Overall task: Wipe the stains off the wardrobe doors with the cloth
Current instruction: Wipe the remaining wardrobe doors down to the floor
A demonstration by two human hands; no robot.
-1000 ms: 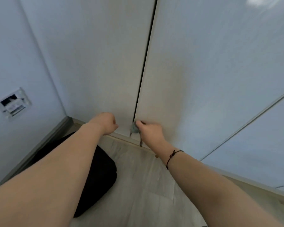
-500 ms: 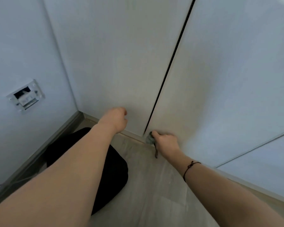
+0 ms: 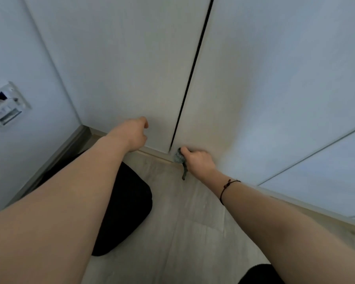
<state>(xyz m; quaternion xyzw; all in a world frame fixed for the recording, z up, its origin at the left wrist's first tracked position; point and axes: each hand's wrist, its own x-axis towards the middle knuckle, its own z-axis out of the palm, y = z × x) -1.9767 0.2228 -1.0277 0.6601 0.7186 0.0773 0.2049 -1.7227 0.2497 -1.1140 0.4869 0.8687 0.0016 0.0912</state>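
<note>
The right hand point(image 3: 199, 161) hides most of the cloth point(image 3: 178, 157); only a grey wad and a strand show. The fingers of the left hand point(image 3: 134, 134) fold out of sight. At 9 o'clock a blurred wall plate point(image 3: 4, 107) is cut off; at 5 o'clock, a dark shape point(image 3: 260, 274).

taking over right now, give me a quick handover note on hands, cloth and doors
Right hand: grips the grey cloth, held at the bottom corner of the right door, beside the gap.
Left hand: curled, holds nothing, by the foot of the left door.
Done: cannot tell; no stains show plainly.
Left: probably wiping upward over both doors.
</note>
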